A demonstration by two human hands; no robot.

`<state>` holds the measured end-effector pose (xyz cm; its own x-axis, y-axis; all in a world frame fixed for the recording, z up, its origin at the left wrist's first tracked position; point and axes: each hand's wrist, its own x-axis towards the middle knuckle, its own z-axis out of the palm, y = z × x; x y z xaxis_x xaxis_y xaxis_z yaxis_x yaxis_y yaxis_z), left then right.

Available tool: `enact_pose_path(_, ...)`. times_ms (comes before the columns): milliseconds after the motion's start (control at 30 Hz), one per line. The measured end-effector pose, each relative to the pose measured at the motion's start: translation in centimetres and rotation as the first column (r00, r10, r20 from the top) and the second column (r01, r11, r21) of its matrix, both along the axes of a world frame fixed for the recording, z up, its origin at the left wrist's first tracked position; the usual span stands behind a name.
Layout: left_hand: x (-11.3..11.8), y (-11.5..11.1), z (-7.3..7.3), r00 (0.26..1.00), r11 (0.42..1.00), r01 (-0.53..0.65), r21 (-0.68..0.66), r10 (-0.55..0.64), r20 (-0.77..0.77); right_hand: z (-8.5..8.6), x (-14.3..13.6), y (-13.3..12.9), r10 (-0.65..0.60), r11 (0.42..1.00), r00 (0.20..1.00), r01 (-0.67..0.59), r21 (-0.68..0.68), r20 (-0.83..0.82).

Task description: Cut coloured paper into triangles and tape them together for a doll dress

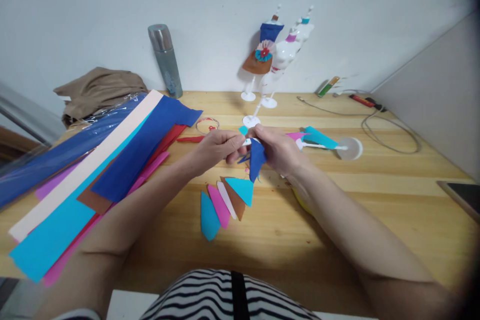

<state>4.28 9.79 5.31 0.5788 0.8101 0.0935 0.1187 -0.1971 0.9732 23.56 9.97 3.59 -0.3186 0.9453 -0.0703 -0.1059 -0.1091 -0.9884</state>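
My left hand is closed, its thumb and fingers pinching the white end of a small dress-form mannequin beside a bit of turquoise material. The mannequin lies sideways, its round white base pointing right. My right hand closes around its body and hides most of it. A dark blue cut piece hangs from beneath the right fingers. Pink and turquoise pieces show past that hand, along the stem. Below both hands, several pointed cut pieces in turquoise, pink, pale pink and brown lie fanned out.
Long coloured sheets are heaped at left, near brown cloth and a grey flask. White mannequins, one dressed in blue and brown, stand against the wall. A cable curls at right, above a dark device at the edge.
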Motion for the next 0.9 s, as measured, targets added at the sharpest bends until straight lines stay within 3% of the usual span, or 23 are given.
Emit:
enact_pose_path(100,0.3,-0.1,-0.4,0.999,0.998,-0.026,-0.066,0.029,0.044,-0.1,-0.4,-0.1,-0.032,0.998,0.997,0.028,-0.057,-0.069)
enact_pose_path(267,0.6,-0.1,-1.3,0.989,0.996,-0.030,-0.079,0.041,0.145,0.3,-0.2,-0.3,0.015,0.999,0.998,-0.018,-0.039,-0.063)
enact_pose_path(367,0.7,0.1,-1.6,0.971,0.996,-0.027,-0.081,0.045,0.235,0.3,-0.2,-0.2,0.033,0.999,0.989,-0.038,-0.034,-0.141)
enact_pose_path(533,0.5,1.1,-1.9,0.940,0.976,-0.101,-0.195,0.158,0.302,0.3,0.0,0.6,0.026,0.999,0.971,-0.018,0.038,-0.239)
enact_pose_path(667,-0.3,1.9,-2.2,0.911,0.960,-0.203,-0.191,0.257,0.323,0.1,0.2,0.9,-0.054,0.998,0.968,0.059,0.014,-0.246)
enact_pose_path(900,-1.8,1.7,-0.1,0.942,0.957,-0.241,-0.160,0.271,0.200,0.2,0.6,1.2,-0.073,0.997,0.954,0.068,-0.027,-0.289)
